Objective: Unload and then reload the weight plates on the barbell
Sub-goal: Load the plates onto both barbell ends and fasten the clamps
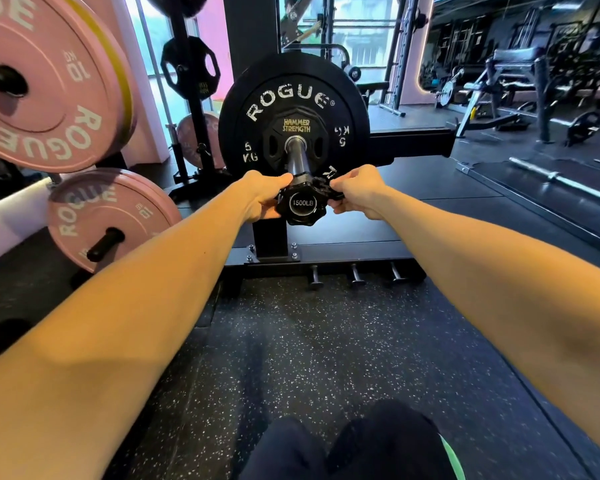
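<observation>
The rack (pixel 267 233) carries the barbell end-on to the person, so the plates slide straight off toward them. A black Rogue plate (pixel 291 95) sits far in on the sleeve (pixel 297 155), with a smaller Hammer Strength plate (pixel 297 133) in front of it. The collar (pixel 303 199) sits at the sleeve's tip, well apart from both plates. Both arms reach out nearly straight: the left hand (pixel 262 197) grips the collar's body and the right hand (pixel 355 192) pinches its lever, probably to release or lock it.

Black plate (pixel 293 98), pink plates (pixel 45 81), speckled floor (pixel 309 341).
</observation>
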### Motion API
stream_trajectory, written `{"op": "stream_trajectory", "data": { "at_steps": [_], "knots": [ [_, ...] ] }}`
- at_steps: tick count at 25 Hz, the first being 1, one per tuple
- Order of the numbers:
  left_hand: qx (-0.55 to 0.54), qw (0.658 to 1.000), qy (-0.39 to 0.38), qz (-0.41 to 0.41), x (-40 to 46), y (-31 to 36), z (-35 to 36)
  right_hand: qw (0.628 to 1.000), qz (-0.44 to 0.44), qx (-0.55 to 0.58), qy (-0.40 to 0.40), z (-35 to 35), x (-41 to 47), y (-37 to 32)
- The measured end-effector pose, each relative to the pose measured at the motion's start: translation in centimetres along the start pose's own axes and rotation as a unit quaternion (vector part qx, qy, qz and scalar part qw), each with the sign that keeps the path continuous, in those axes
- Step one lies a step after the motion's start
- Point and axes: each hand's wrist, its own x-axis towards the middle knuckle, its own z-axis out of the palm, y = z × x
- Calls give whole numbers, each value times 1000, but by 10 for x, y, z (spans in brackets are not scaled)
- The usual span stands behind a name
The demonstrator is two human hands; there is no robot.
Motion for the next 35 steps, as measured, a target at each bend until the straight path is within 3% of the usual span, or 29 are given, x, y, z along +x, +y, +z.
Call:
{"op": "stream_trajectory", "data": {
  "at_steps": [11, 19, 26, 28, 32, 35],
  "knots": [
    [-51, 999, -2, -15, 64, 7, 5, 993, 47, 99, 44, 13, 63, -8],
    [-71, 997, 15, -27, 121, 21, 10, 997, -53, 12, 53, 16, 117, -11],
    [-61, 997, 36, -23, 164, 31, 13, 998, -57, -3, 39, 20, 159, -13],
    [-64, 997, 42, -23, 177, 32, 14, 999, -34, 6, 40, 21, 174, -13],
    [-81, 995, 51, -31, 202, 32, 15, 982, 81, 171, 14, 30, 200, -6],
    [-93, 994, 44, -33, 222, 35, 15, 977, 118, 176, 27, 41, 221, 1]
  ]
}}
